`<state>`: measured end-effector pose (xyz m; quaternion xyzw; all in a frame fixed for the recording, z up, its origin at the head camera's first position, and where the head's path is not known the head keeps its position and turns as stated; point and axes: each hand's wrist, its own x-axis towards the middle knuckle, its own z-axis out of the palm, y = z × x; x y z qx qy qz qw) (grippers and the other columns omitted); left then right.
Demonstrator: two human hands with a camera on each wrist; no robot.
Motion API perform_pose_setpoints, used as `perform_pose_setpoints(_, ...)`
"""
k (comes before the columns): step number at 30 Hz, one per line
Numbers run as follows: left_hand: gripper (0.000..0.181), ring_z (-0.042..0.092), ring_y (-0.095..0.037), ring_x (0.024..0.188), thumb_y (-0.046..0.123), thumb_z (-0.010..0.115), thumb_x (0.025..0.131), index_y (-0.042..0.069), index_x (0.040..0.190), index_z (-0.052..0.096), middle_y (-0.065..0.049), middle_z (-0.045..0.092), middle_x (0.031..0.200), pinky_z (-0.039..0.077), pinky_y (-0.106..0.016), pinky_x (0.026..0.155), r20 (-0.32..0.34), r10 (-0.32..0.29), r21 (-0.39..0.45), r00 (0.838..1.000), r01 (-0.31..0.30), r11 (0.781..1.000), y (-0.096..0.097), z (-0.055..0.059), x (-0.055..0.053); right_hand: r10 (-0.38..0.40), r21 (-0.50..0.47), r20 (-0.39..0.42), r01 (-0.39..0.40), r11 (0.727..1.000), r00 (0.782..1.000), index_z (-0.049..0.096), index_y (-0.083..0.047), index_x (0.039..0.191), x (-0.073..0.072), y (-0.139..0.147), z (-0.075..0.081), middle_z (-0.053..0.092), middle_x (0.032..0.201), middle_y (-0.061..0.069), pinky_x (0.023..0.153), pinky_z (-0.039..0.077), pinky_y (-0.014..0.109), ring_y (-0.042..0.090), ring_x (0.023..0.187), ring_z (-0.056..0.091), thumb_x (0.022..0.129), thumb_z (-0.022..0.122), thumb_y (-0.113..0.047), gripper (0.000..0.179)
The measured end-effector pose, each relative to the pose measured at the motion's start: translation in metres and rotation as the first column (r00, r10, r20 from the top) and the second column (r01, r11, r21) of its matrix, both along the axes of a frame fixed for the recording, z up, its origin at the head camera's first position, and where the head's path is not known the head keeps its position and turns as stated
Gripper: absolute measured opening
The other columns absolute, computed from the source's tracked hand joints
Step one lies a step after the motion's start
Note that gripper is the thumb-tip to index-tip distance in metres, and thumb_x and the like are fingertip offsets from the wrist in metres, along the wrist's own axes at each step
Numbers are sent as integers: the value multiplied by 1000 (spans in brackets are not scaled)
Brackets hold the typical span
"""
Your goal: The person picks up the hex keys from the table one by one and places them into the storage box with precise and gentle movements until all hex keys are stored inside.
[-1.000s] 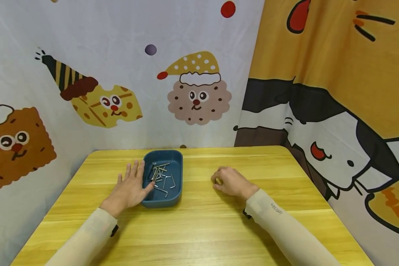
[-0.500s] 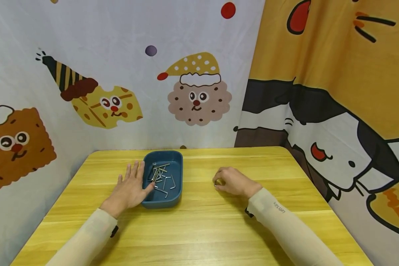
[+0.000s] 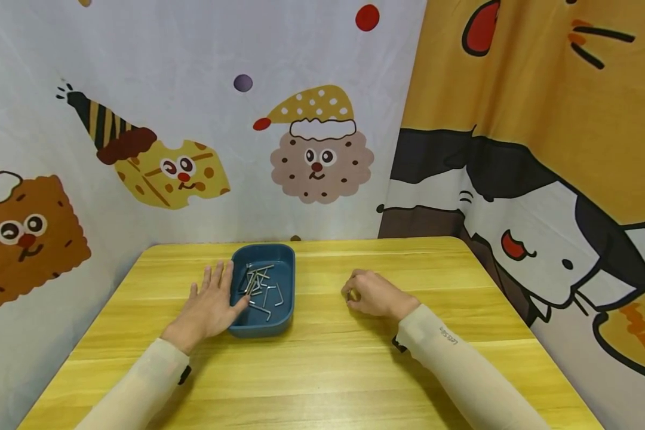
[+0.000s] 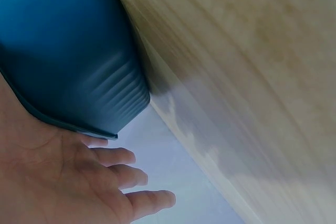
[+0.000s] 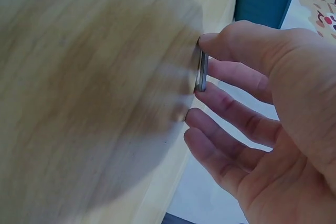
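Note:
A dark blue rectangular tray (image 3: 289, 286) holds several L-shaped metal hex keys (image 3: 263, 310), most of them heaped toward its left side. My left hand (image 3: 209, 304) lies along the tray's left rim with its fingers stretched out, the thumb reaching over the edge. In the left wrist view, the palm (image 4: 58, 177) is against the tray rim. To the right of the tray, low over the table, my right hand (image 3: 378, 294) pinches a small metal hex key (image 5: 202, 71) between thumb and fingertips. Its short bar shows in the right wrist view; the rest is hidden.
The yellow wood-grain table (image 3: 312, 376) has rounded far corners. Behind it hangs a white curtain (image 3: 193, 48) with cartoon prints, and a patterned orange curtain (image 3: 543, 89) stands at the right.
My right hand shifted slightly right half a second ago and is now back a little to the left. The left hand and the tray have stayed in place.

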<state>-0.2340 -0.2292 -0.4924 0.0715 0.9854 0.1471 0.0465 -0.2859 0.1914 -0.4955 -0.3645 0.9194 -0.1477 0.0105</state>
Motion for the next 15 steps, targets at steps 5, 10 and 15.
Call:
perform_pose_setpoints(5, 104, 2, -65, 178, 59, 55, 119, 0, 187, 3, -33, 3, 194, 13, -91, 136, -2, -2, 1, 1000, 2, 1000, 0, 0, 2, -7, -1, 19, 7, 1000, 1000, 89, -6, 125, 3, 0, 1, 83, 124, 13, 81, 64, 26, 20, 95, 75, 103, 87, -6, 23)
perform_pose_setpoints(10, 104, 2, -65, 178, 59, 55, 119, 0, 187, 4, -34, 3, 194, 13, -91, 136, -1, -2, 3, 1000, 2, 1000, 0, 1, 3, -9, 1, 18, 9, 1000, 1000, 89, -5, 127, 4, 0, 1, 83, 124, 13, 82, 64, 26, 20, 95, 75, 103, 86, -5, 24)
perform_pose_setpoints(15, 103, 2, -65, 178, 58, 55, 119, -1, 186, 4, -34, 3, 194, 13, -91, 136, 0, -1, 6, 1000, 1, 1000, 1, 2, 4, -11, -1, 18, 11, 1000, 1000, 88, -5, 127, 5, -1, 2, 83, 123, 12, 81, 63, 27, 21, 95, 74, 103, 86, -5, 24)
